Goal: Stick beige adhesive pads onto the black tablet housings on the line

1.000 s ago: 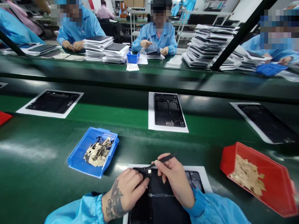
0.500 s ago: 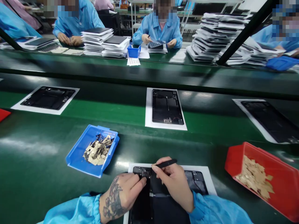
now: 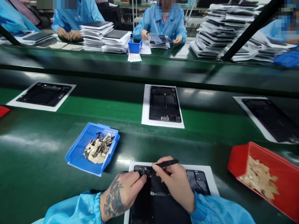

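Head view: a tablet shell (image 3: 161, 207), probably light, stiff, fragile and best held by its edges, is lying under both hands. The right hand (image 3: 174, 183) is gripping a dark tool (image 3: 168, 163); the left hand's (image 3: 123, 193) grip is unclear. White paper (image 3: 212, 180) is separating shell from worktop (image 3: 35, 171).

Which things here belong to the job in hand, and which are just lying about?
Job: near device; its white sheet; black tool in the right hand.
Apparently lying about: middle device; left device; right device; blue bin; red bin (bins may hold supplies).
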### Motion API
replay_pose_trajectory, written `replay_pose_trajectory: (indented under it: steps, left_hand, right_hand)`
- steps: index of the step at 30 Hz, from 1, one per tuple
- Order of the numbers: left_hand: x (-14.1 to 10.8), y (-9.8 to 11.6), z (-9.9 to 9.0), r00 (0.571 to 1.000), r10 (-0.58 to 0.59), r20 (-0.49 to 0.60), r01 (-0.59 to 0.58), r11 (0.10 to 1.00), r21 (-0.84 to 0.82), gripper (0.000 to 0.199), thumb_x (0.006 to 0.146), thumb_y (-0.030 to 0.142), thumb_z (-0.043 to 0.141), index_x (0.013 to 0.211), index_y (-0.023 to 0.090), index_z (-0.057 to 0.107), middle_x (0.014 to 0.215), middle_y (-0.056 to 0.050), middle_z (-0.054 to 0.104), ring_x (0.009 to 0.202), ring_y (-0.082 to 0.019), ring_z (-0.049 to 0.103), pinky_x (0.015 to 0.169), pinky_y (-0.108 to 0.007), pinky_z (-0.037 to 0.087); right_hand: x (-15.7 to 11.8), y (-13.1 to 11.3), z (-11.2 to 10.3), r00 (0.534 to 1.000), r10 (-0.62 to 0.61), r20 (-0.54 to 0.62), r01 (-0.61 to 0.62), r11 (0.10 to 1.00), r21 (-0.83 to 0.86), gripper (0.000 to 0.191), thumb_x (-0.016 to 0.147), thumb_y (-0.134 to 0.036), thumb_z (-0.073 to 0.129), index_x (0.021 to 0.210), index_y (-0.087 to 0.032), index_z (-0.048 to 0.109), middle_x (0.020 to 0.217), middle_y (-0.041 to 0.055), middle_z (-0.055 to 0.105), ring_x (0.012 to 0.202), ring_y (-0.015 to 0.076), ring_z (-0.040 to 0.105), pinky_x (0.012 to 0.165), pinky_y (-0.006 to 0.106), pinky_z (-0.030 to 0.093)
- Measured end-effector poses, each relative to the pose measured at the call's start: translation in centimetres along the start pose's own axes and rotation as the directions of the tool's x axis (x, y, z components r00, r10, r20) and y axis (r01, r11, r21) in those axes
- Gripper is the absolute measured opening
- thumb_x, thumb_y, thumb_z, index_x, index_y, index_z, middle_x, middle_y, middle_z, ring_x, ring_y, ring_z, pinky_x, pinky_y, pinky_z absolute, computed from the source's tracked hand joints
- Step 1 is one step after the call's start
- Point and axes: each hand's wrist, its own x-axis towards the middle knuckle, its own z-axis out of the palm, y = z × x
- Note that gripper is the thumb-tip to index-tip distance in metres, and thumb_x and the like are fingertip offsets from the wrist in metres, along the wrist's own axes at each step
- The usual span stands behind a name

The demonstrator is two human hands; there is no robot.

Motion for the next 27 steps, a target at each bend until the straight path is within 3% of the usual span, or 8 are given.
replay_pose_trajectory:
  steps: [27]
  left_hand:
    - [-0.04,0.06,0.18,0.999,-0.041,0.017,0.042,0.996,-0.074,0.02,0.092,0.006,0.038,0.108,0.008,0.052,0.076,-0.005,0.052,0.062,-0.018,0.05,0.048,-0.03,0.043]
  right_hand:
    - [0.08,0.09,0.0,1.0,-0.022,-0.003,0.022,1.0,-0.002,0.016,0.09,-0.036,0.061,0.086,-0.02,0.06,0.068,-0.0001,0.062,0.06,0.0152,0.06,0.051,0.022,0.044]
